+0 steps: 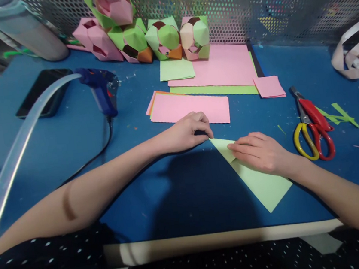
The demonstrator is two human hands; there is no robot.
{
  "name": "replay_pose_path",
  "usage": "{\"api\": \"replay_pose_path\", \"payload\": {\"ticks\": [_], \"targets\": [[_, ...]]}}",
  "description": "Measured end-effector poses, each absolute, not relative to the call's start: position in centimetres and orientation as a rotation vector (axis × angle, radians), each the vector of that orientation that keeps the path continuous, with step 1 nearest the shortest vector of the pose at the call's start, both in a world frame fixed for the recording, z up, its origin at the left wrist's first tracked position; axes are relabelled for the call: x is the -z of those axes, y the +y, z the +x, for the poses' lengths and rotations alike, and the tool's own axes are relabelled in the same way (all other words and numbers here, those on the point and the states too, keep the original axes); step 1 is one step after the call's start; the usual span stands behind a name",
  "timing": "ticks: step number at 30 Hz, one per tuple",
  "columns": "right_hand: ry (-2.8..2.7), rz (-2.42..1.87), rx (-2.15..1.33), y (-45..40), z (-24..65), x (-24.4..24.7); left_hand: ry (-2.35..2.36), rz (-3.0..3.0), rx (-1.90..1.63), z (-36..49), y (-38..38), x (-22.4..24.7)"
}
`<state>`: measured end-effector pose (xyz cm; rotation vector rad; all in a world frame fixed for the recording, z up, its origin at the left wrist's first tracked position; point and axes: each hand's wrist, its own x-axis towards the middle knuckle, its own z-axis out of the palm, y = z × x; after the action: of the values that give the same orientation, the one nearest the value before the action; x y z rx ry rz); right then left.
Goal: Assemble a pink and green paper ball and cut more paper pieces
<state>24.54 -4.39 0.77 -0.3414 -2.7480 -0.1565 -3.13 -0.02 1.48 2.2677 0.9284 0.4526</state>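
A light green sheet of paper (266, 189), partly folded to a narrow point, lies aslant on the blue table before me. My left hand (189, 130) is closed, thumb and forefinger pinching the paper's pointed tip. Flat across the folded part rests my right hand (259, 153), fingers stretched out and pressing the paper down. The right hand hides part of the fold. Just beyond my left hand lies a small stack of pink paper strips (192, 107) with orange and green edges showing.
Folded paper balls (164, 39) line the back against a perforated metal panel (226, 8). Larger pink sheets (226, 64) lie before it. Scissors (312, 136) and a red cutter (315, 114) sit at right. At left are a blue glue gun (101, 91) and a black phone (43, 93).
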Motion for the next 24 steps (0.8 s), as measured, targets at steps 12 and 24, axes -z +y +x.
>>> {"api": "replay_pose_path", "payload": {"ticks": [12, 24], "targets": [[-2.808, -0.332, 0.260, -4.33, 24.77, -0.87, 0.928, 2.279, -0.447, -3.03, 0.01, -1.53], [-2.861, -0.316, 0.291, -4.36, 24.71, -0.73, 0.940, 2.284, -0.448, -2.97, 0.01, -1.44]]}}
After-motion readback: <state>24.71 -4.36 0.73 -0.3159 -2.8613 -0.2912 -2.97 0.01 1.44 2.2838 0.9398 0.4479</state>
